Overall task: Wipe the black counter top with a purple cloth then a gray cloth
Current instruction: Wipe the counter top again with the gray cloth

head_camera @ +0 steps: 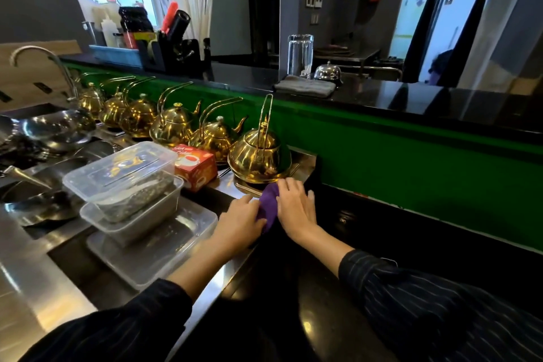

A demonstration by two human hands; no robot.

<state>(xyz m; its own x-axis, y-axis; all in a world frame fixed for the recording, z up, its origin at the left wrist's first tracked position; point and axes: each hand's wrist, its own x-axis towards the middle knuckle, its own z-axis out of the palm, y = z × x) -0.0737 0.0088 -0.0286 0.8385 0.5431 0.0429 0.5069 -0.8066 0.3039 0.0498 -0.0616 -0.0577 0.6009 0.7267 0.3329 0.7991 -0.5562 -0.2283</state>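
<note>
A purple cloth [269,205] lies bunched at the left end of the lower black counter top [382,232], right where it meets the steel surface. My left hand [239,222] grips the cloth's left side. My right hand [295,204] lies flat on its right side, fingers straight, pressing it down. A folded gray cloth [305,86] rests on the upper black ledge [426,97], beside a silver bell.
A row of several gold kettles [258,153] stands just behind the cloth on the steel surface. Stacked clear plastic containers [132,185] and a red tea box [195,166] sit to the left. A glass [300,54], bell [327,71] and straw holder stand on the ledge.
</note>
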